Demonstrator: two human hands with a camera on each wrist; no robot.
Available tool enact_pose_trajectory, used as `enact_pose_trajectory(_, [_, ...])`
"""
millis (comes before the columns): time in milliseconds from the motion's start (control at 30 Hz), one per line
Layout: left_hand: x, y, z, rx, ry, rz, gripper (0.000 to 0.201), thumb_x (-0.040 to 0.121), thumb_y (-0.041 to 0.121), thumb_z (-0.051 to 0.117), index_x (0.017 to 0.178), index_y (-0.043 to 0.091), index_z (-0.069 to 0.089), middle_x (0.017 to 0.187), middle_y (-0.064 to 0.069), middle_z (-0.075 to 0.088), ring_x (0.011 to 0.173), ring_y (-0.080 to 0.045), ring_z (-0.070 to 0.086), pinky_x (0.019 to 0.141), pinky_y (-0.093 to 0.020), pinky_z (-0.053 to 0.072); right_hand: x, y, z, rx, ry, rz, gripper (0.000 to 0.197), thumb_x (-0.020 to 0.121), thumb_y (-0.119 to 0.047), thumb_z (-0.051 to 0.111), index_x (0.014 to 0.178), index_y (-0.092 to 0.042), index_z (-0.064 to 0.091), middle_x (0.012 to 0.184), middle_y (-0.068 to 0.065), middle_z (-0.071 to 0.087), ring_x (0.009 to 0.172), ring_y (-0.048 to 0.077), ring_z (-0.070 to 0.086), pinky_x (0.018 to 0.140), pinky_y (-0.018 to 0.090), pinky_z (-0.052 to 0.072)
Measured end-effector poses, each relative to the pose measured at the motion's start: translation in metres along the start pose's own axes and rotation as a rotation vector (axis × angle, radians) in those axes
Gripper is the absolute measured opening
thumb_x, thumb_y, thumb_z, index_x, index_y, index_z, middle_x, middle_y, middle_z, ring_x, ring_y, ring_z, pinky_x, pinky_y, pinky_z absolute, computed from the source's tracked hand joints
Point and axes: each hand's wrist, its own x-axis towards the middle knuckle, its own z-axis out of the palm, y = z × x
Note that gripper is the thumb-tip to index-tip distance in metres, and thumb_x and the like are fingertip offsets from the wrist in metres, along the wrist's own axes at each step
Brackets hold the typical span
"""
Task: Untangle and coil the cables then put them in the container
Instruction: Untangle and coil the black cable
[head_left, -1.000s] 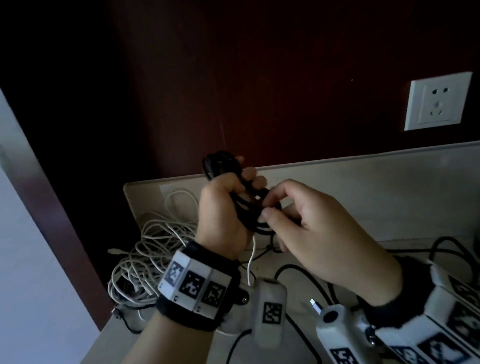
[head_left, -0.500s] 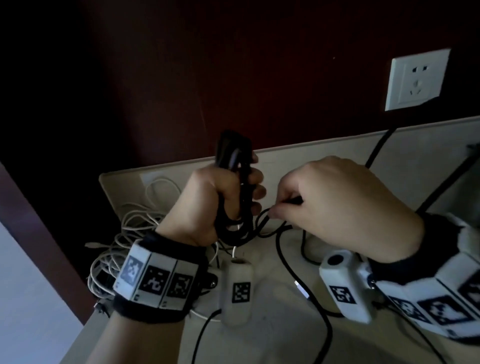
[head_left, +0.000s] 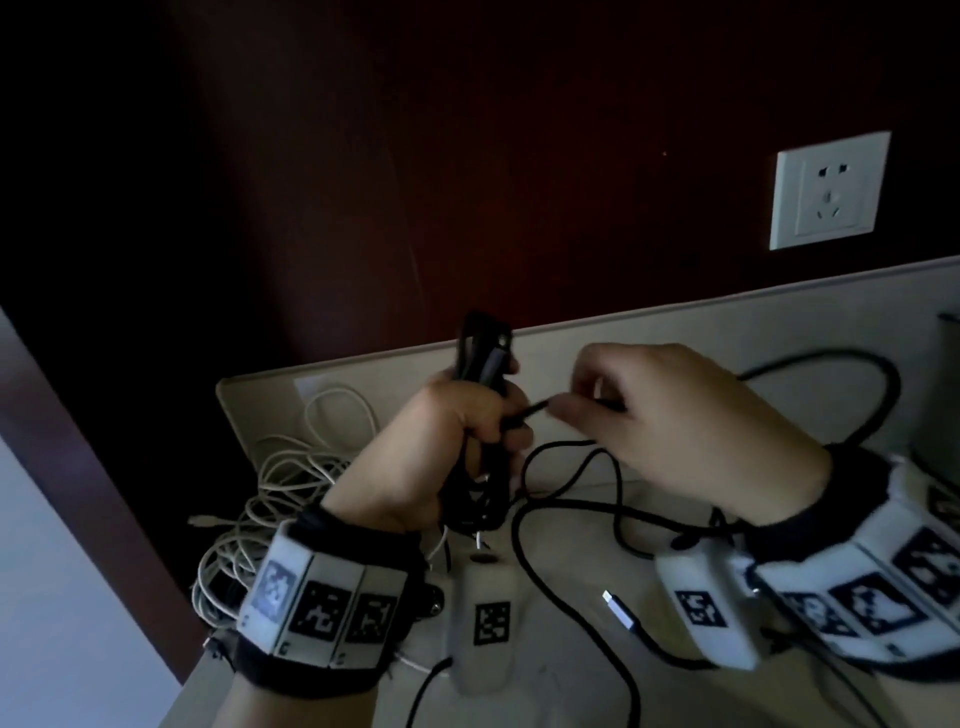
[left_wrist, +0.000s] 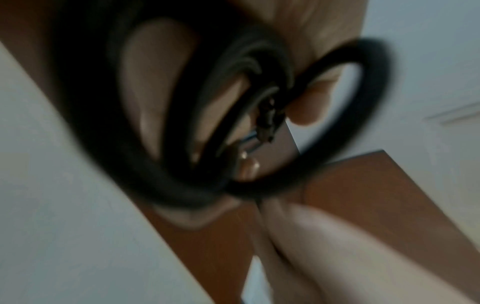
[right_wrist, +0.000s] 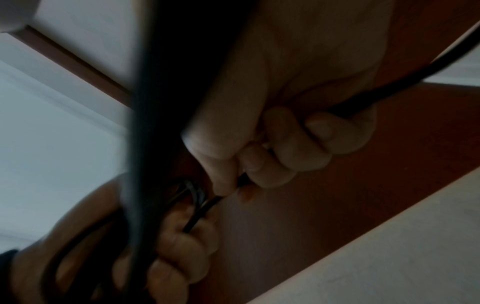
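Note:
My left hand (head_left: 467, 421) grips an upright bundle of black cable coils (head_left: 480, 358) above the light table; the same loops fill the left wrist view as black cable coils (left_wrist: 166, 164). Just to its right, my right hand (head_left: 566, 410) pinches a free strand of the black cable (head_left: 524, 413) between thumb and forefinger, seen close as the strand (right_wrist: 207, 207). The rest of that cable trails in loose loops (head_left: 566, 499) on the table, ending in a silver USB plug (head_left: 621, 610). A tangle of white cables (head_left: 270, 493) lies at the left.
A light tray-like container rim (head_left: 234, 400) stands at the back left behind the white cables. A white wall socket (head_left: 828, 189) is on the dark red wall. Another thick black cable (head_left: 878, 374) arcs at the right, near a grey object (head_left: 943, 395) at the frame edge.
My left hand has kept the coil upright. My right hand has shifted along the black cable and now holds a strand taut beside the coil. The head view has swung.

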Motion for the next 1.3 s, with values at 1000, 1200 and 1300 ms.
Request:
enact_pose_trajectory(1000, [0.022,-0.024,0.007,-0.305,0.291,0.258,0.014,0.083,0.007,0.044,0.089,0.015,0.053,0.074,-0.003,0.05,0.065,-0.016,0.046,0.063,-0.032,0.039,-0.012,-0.03,0.038,0.089,0.059,-0.158,0.016,0.102,-0.034,0.044,0.099,-0.025,0.057,0.058,-0.013,0.041,0.05,0.009,0.043,0.046,0.02,0.026])
enact_pose_trajectory(1200, [0.018,0.001,-0.041,-0.461,0.483,0.429,0.021,0.088,0.008,0.03,0.085,0.02,0.046,0.072,0.0,0.045,0.065,-0.016,0.046,0.075,-0.04,0.042,-0.005,-0.012,0.023,0.46,-0.306,-0.099,0.026,0.104,-0.033,0.04,0.093,-0.029,0.063,0.052,-0.008,0.041,0.045,0.007,0.035,0.046,0.024,0.03])
enact_pose_trajectory(1300, [0.013,0.006,-0.059,-0.515,0.458,0.448,0.015,0.083,0.011,0.034,0.088,0.02,0.045,0.074,0.001,0.044,0.064,-0.017,0.047,0.074,-0.039,0.044,-0.001,0.004,0.018,0.261,-0.382,-0.085,0.036,0.101,-0.046,0.038,0.09,-0.03,0.069,0.055,-0.007,0.053,0.05,0.008,0.048,0.055,0.027,0.041])
